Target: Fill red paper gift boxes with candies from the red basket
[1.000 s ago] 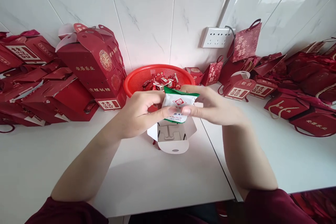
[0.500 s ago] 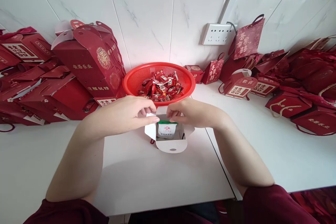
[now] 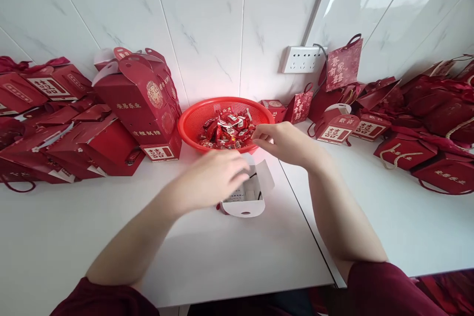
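Observation:
An opened small box [image 3: 255,207] with white inner flaps stands on the white table, a pale printed packet [image 3: 238,194] partly visible inside. My left hand [image 3: 211,177] hovers over the box's left side, blurred, and hides part of it; its fingers are smeared by motion. Behind the box is a red plastic basket [image 3: 190,126] with many red-wrapped candies [image 3: 225,128]. At the basket's right front rim, my right hand [image 3: 279,139] has its fingers bent, and whether they hold anything is hidden.
Red gift boxes [image 3: 126,108] are stacked at the left. More red boxes and bags [image 3: 411,153] fill the right side. A white socket strip [image 3: 303,59] is on the tiled wall [image 3: 207,24] behind the table [image 3: 237,261].
My right hand has moved from the box up and right to the basket rim. My left hand has shifted right and slightly down over the box. The view has tilted up slightly.

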### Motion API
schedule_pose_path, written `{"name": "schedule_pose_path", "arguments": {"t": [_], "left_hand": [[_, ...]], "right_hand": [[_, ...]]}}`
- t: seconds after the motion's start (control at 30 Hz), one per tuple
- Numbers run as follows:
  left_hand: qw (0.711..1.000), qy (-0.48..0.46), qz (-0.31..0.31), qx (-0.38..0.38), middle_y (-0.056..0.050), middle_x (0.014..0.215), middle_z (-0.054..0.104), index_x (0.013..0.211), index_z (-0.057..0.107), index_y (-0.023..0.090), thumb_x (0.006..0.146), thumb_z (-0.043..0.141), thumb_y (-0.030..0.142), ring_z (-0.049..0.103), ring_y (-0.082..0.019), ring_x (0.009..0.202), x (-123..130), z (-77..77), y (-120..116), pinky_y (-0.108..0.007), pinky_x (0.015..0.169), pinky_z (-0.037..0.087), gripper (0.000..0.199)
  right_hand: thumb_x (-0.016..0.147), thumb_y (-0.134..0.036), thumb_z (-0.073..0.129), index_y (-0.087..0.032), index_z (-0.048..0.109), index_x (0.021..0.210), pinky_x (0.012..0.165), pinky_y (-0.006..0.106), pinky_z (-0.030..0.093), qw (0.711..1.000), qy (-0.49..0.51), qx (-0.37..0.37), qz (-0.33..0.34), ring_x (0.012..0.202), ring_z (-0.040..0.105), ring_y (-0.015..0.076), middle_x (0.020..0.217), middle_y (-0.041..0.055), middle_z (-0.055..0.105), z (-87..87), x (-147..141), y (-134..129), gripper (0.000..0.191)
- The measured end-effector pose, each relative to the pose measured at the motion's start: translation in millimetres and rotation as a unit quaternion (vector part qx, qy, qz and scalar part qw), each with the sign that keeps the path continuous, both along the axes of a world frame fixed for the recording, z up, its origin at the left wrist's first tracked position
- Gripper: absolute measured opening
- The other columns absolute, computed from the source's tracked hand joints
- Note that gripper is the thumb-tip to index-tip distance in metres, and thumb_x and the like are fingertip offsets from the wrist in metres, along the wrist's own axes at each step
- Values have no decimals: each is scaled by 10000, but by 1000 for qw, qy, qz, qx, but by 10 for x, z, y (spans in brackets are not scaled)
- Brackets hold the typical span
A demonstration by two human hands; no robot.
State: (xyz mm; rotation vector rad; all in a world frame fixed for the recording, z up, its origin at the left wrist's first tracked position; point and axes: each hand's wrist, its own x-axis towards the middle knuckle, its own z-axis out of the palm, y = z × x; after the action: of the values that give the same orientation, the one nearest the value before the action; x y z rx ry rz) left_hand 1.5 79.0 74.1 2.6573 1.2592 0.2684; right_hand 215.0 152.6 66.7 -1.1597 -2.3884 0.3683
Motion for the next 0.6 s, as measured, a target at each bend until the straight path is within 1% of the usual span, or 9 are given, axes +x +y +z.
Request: {"name": "schedule_pose_path", "arguments": {"t": [0.03,0.1,0.17,0.23,0.3,0.37,0.43,0.53,0.6], "left_hand": [[999,10,-36,-15,-42,1046,708,1030,704,207,1017,441,272,671,-207,946,93,-61,-52,-324,819,473,271],[996,51,-59,-40,-27,955,715,964,683,195,1027,423,287,686,-199,829,240,-218,-161,-321,718,480,283],[994,95,-41,-35,-37,903,718,944,653,178,1033,413,344,696,-226,785,316,-393,-258,-337,665,482,306],[992,122,-32,-14,-48,874,723,1012,631,167,1019,451,457,703,-255,772,324,-554,-327,-347,627,483,341],[990,136,-36,22,-44,822,717,1024,617,161,992,501,524,700,-256,742,290,-691,-359,-345,613,481,383],[986,140,-38,78,-29,748,694,970,613,160,975,545,521,688,-238,696,250,-824,-358,-335,606,471,367],[977,133,-29,166,-17,681,656,911,604,162,961,584,487,664,-222,641,227,-972,-332,-325,577,443,330],[935,96,-12,341,2,588,572,805,569,172,955,586,401,592,-188,537,234,-1206,-268,-314,531,379,274],[901,70,-5,428,12,545,515,737,535,181,965,556,414,536,-165,489,253,-1326,-223,-310,509,337,326]], "right_hand": [[941,-241,555,-191,695,906,675,294,426,1000,6,3,-13,769,643,195,856,61,735,1,10,55,152],[943,-266,557,-187,705,931,696,298,451,999,2,1,-40,828,660,211,904,69,745,-3,-9,196,168],[960,-274,519,-183,705,992,728,299,471,997,-47,-11,-54,916,666,222,1006,78,749,-14,-87,368,209],[975,-248,464,-175,710,1036,762,307,481,991,-122,-31,-47,981,662,231,1087,93,739,-37,-217,550,264],[962,-216,457,-158,738,1003,769,325,485,979,-192,-59,-30,975,668,252,1065,118,742,-74,-374,724,290],[910,-221,551,-153,772,930,749,336,493,965,-244,-98,-6,936,682,276,987,129,752,-121,-530,875,232],[833,-238,671,-189,792,981,750,327,506,946,-293,-138,27,953,691,285,1007,104,757,-170,-662,991,198],[775,-254,759,-308,706,1265,816,322,526,920,-346,-171,66,1076,673,283,1206,47,722,-246,-823,1088,495],[824,-282,750,-298,620,1374,872,364,538,908,-375,-174,65,1121,654,287,1296,74,674,-312,-925,1104,565]]}}
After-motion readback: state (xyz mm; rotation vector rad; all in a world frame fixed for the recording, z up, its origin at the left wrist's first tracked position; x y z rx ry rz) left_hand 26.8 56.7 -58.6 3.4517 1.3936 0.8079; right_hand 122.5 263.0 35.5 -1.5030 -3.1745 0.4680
